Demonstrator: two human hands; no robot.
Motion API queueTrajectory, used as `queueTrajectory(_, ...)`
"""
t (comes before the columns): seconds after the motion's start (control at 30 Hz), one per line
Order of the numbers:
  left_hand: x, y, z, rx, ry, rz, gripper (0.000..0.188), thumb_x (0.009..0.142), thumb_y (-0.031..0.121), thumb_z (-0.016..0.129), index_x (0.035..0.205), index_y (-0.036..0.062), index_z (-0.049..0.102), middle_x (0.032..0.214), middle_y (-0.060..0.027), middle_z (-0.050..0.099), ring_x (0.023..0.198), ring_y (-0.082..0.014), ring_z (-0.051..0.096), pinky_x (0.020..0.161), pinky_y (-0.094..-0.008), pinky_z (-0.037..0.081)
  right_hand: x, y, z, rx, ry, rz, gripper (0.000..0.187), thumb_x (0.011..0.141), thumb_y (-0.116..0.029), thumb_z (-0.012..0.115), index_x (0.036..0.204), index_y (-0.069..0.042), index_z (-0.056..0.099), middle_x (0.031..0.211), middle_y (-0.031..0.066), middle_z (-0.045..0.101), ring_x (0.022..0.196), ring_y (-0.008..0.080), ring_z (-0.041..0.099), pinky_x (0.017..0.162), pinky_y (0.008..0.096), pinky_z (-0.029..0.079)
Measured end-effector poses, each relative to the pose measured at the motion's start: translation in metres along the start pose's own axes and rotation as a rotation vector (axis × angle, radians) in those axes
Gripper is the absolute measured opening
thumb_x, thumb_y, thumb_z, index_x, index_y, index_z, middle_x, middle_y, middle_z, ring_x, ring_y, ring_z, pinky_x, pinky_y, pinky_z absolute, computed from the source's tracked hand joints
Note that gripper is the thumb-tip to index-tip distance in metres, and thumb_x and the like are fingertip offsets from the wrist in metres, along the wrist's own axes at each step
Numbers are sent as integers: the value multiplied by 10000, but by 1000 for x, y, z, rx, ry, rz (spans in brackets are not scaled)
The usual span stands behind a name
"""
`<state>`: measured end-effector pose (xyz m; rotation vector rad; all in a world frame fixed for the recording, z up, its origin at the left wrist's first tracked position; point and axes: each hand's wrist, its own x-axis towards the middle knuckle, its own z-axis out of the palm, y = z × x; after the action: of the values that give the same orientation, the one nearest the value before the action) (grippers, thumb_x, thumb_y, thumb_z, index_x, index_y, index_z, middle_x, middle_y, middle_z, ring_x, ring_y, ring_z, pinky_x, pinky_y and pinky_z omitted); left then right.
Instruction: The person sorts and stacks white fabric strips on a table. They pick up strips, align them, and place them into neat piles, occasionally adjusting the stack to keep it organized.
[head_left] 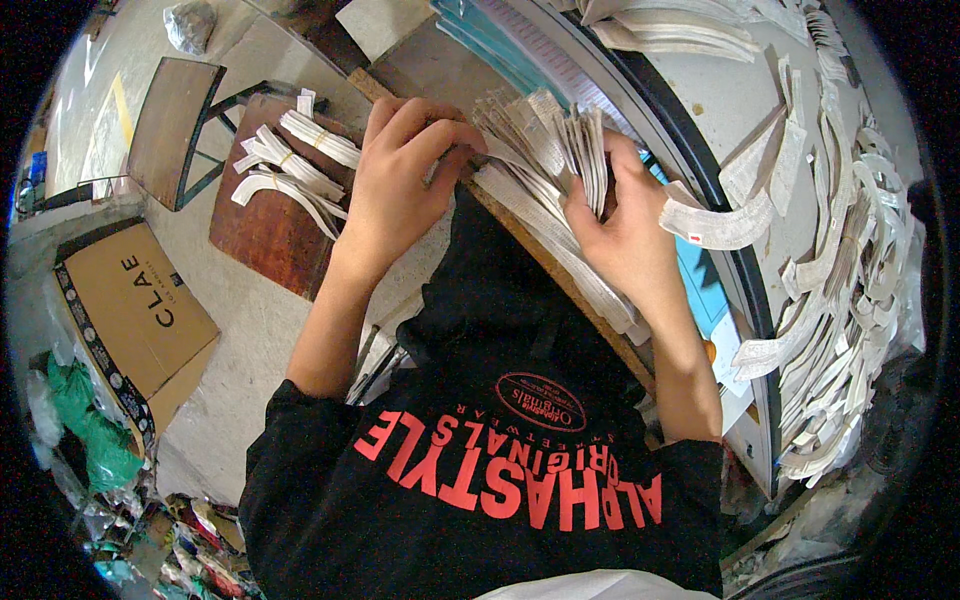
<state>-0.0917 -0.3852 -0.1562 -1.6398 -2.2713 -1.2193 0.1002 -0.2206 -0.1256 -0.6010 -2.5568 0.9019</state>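
My right hand [637, 225] is closed around a bundle of thin, pale strips [590, 160] covered in small print; the bundle fans out at its far end. Whether the strips are paper or cloth I cannot tell. More flat, printed strips [540, 215] lie under that hand along a narrow wooden ledge [545, 262]. My left hand [405, 170] is beside the far end of the ledge, left of the bundle. Its fingers are curled in toward the thumb, and what they pinch, if anything, is hidden.
Tied bundles of white strips [290, 160] rest on a brown wooden stool [265, 240] at the left. Loose strips [840, 290] heap on the dark-edged table at right, above blue sheets [705, 285]. A cardboard box [140, 310] and a dark board [172, 130] stand farther left.
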Motion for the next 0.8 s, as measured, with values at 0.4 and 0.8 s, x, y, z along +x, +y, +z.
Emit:
queueTrajectory(0.4,-9,-1,6,45,125,-29,263,736,3,828,902,208,833,993,5,698,952,-260,599,840,-383,522,-2,4,4,50,-9,51,453,897,-100,749,1323,-28,613,1047,263,742,927,452,744,837,498,588)
queueTrajectory(0.8,-18,-1,16,78,216,-1,329,643,3,821,892,215,853,965,31,704,948,-259,601,830,-386,528,-1,1,3,80,-30,79,431,907,-93,743,1312,-19,615,1042,269,743,919,444,753,824,495,590)
